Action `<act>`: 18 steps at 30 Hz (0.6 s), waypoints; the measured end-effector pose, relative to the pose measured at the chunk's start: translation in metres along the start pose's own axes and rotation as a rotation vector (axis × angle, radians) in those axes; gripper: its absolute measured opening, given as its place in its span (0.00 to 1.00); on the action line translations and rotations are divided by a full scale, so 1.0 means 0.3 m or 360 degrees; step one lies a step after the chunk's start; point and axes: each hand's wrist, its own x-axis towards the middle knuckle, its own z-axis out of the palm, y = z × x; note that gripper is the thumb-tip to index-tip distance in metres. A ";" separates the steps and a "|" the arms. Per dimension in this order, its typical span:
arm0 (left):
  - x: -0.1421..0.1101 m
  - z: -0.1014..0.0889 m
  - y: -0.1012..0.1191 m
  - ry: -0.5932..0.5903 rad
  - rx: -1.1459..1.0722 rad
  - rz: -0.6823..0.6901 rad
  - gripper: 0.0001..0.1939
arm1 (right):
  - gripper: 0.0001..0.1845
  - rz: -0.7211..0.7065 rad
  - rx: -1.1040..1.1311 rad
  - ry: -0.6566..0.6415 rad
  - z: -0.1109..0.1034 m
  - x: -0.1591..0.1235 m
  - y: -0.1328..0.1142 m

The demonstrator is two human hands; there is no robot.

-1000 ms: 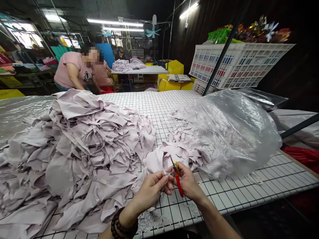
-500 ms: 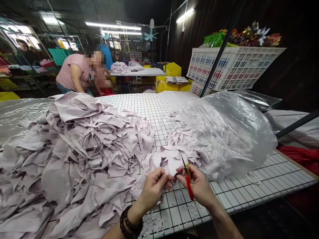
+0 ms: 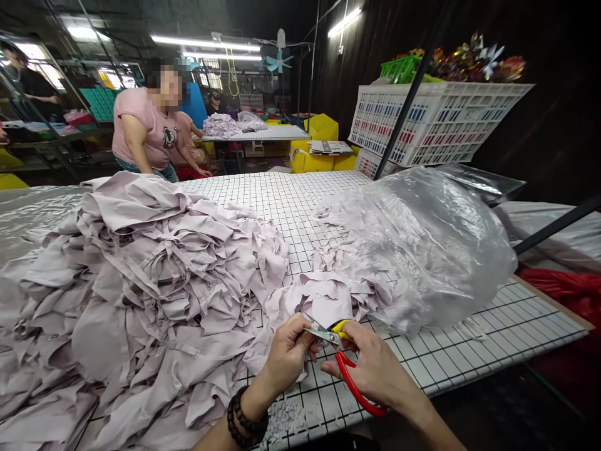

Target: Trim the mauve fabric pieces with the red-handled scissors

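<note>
Red-and-yellow scissors (image 3: 334,338) sit gripped in the right hand (image 3: 378,363), blades parted at the left hand (image 3: 286,352) (pinching pale cloth (image 3: 331,305)); gridded desk (image 3: 446,358) beneath, lit fluorescent tubes (image 3: 205,43) beyond.

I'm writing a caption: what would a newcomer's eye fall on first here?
Probably the big heap of cloth on the table's left side. Then the red-and-yellow scissors, open in the right hand, blades at the left hand. At upper right, a white crate stands out against the dark wall.
</note>
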 end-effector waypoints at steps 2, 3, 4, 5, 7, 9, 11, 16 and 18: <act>0.000 0.000 0.002 -0.0013 0.0003 -0.0011 0.15 | 0.15 -0.0016 -0.0014 0.0022 0.002 0.001 -0.004; 0.000 0.000 0.003 -0.0017 -0.0001 -0.0003 0.15 | 0.15 -0.0024 -0.0023 0.0031 0.003 0.001 -0.006; 0.000 -0.001 0.005 -0.0018 -0.0005 0.0009 0.15 | 0.14 -0.0028 -0.0036 0.0039 0.003 0.001 -0.009; 0.000 -0.001 0.006 -0.0019 -0.0007 0.0018 0.15 | 0.14 -0.0030 -0.0050 0.0046 0.003 0.001 -0.011; -0.001 -0.003 0.007 -0.0026 -0.0015 0.0020 0.14 | 0.13 -0.0030 -0.0081 0.0057 0.001 0.000 -0.015; -0.003 -0.006 0.004 -0.0038 -0.0030 0.0007 0.14 | 0.13 -0.0031 -0.0106 0.0067 -0.001 0.000 -0.018; -0.005 -0.008 -0.002 -0.0048 -0.0063 -0.0011 0.14 | 0.12 -0.0032 -0.0126 0.0076 -0.002 -0.001 -0.020; -0.007 -0.009 -0.009 -0.0070 -0.0105 -0.0046 0.15 | 0.13 -0.0048 -0.0179 0.0121 0.004 -0.002 -0.016; -0.008 -0.008 -0.006 -0.0080 -0.0102 -0.0042 0.15 | 0.13 -0.0060 -0.0199 0.0119 0.007 -0.002 -0.009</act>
